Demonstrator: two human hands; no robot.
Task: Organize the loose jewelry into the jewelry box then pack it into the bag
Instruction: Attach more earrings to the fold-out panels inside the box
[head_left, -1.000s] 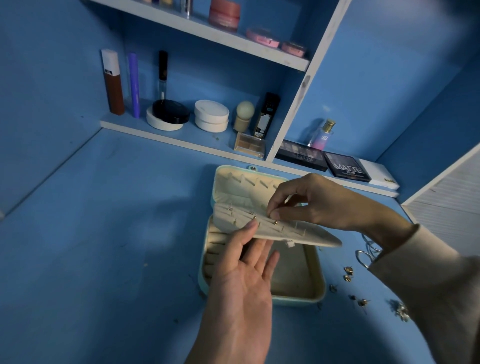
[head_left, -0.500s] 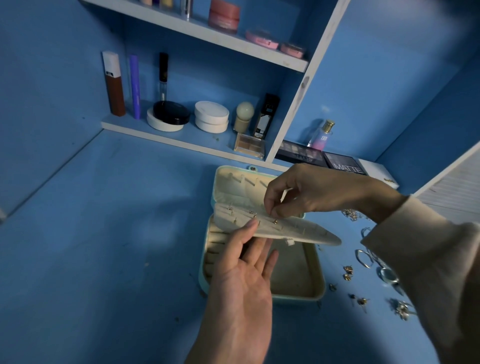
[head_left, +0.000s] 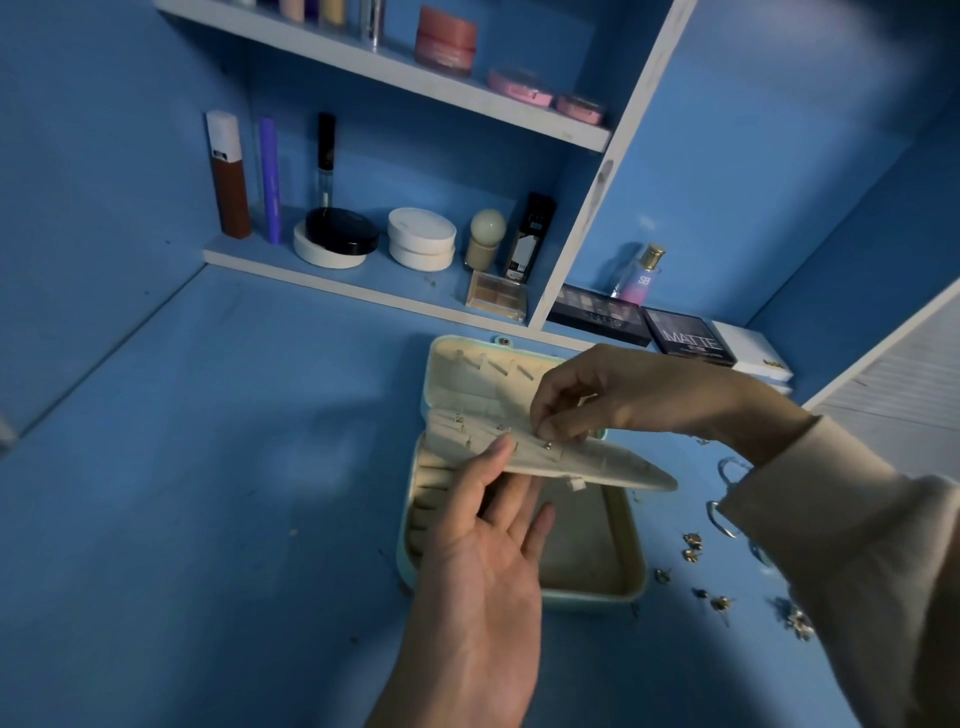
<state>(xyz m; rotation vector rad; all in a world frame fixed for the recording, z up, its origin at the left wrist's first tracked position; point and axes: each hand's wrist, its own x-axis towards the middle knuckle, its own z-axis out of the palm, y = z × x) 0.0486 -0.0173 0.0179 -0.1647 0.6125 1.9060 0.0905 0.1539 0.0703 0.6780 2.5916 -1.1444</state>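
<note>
A pale green jewelry box (head_left: 597, 597) lies open on the blue desk, its cream lid (head_left: 467, 379) standing up at the back. A cream earring panel (head_left: 587, 465) is lifted above the box tray. My left hand (head_left: 488, 551) holds the panel's near edge, thumb on top and fingers underneath. My right hand (head_left: 623, 400) pinches a small gold earring (head_left: 546, 443) at the panel's surface. Other small studs (head_left: 458, 418) sit in the panel. Loose earrings (head_left: 693, 545) and rings (head_left: 722, 517) lie on the desk right of the box.
Cosmetics stand on the low shelf behind: a brown bottle (head_left: 227, 176), round compacts (head_left: 422, 239), palettes (head_left: 688, 338) and a perfume bottle (head_left: 639, 275). More jars sit on the upper shelf (head_left: 447, 39). A white slatted surface (head_left: 904, 384) is at the right.
My right hand has shifted slightly on the panel, its fingertips now pinching lower at the earring. My left hand and the panel have stayed in place.
</note>
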